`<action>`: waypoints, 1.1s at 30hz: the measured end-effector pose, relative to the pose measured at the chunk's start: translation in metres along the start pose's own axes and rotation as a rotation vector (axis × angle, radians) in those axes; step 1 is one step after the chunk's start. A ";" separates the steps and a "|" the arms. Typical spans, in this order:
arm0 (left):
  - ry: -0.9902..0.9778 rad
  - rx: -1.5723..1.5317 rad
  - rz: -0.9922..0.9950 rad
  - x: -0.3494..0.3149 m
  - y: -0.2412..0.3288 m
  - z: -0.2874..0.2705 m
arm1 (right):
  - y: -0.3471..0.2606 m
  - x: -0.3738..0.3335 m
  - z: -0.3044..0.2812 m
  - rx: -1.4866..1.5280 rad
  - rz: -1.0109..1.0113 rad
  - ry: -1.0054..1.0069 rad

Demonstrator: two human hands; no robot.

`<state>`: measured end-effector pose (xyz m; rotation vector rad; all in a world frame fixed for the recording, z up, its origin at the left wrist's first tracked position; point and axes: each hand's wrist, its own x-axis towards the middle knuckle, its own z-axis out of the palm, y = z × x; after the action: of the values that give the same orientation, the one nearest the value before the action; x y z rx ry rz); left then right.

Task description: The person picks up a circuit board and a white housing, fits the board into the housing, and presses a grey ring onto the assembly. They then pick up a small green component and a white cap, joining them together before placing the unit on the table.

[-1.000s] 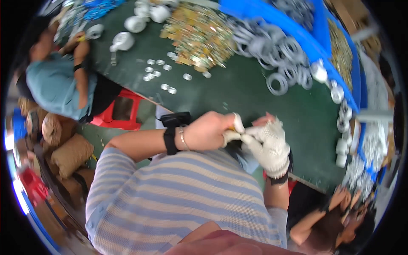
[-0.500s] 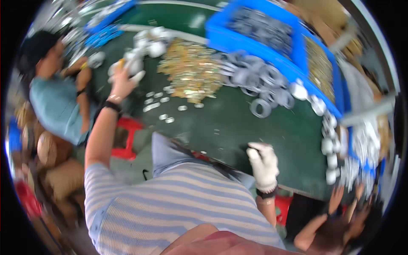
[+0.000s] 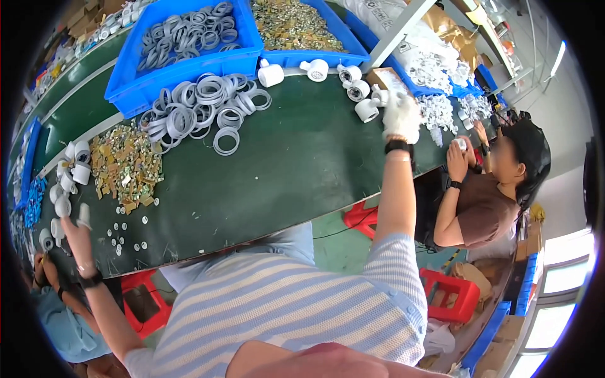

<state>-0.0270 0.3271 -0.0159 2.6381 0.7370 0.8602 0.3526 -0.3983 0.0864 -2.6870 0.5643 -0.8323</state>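
My left hand (image 3: 77, 244) is at the left end of the green table, its thumb in a white cover and held apart from the fingers. Its fingertips are beside a cluster of white plastic housings (image 3: 80, 172); any contact is unclear. Close by are a heap of small yellowish circuit boards (image 3: 128, 165) and several small white round pieces (image 3: 120, 241). My right hand (image 3: 403, 121), in a white glove, reaches out to the far right, next to more white housings (image 3: 366, 111) with short necks. Its fingers are blurred, so a grip cannot be made out.
Grey rings (image 3: 211, 94) lie heaped before a blue bin (image 3: 183, 72) of similar rings. Another blue bin (image 3: 315, 58) holds small boards. Small white parts (image 3: 436, 113) are piled at right, near a seated co-worker (image 3: 485, 208). Another person (image 3: 69, 321) sits at left. Red stools (image 3: 450, 295) stand below.
The view has swung to the right. My right hand has gone from the table's near edge out to the white housings at far right. My left hand stays near the left cluster of housings.
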 end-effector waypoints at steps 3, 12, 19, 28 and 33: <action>-0.057 -0.392 0.104 -0.072 0.105 0.000 | 0.064 0.062 0.033 -0.282 0.092 -0.264; -0.064 -0.195 0.053 -0.144 0.211 0.034 | 0.000 -0.005 0.106 0.339 -0.586 -0.140; -0.062 -0.241 0.112 -0.147 0.223 0.061 | 0.004 0.056 0.135 0.197 -0.229 -0.136; -0.042 -0.314 0.084 -0.146 0.226 0.057 | -0.067 -0.008 0.105 1.296 -0.090 -0.549; -0.055 -0.408 0.030 -0.147 0.221 0.056 | -0.125 -0.107 0.050 0.793 -0.969 -0.641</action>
<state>-0.0104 0.0578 -0.0419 2.3026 0.4509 0.8393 0.3355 -0.2334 0.0406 -2.1271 -1.0507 -0.1978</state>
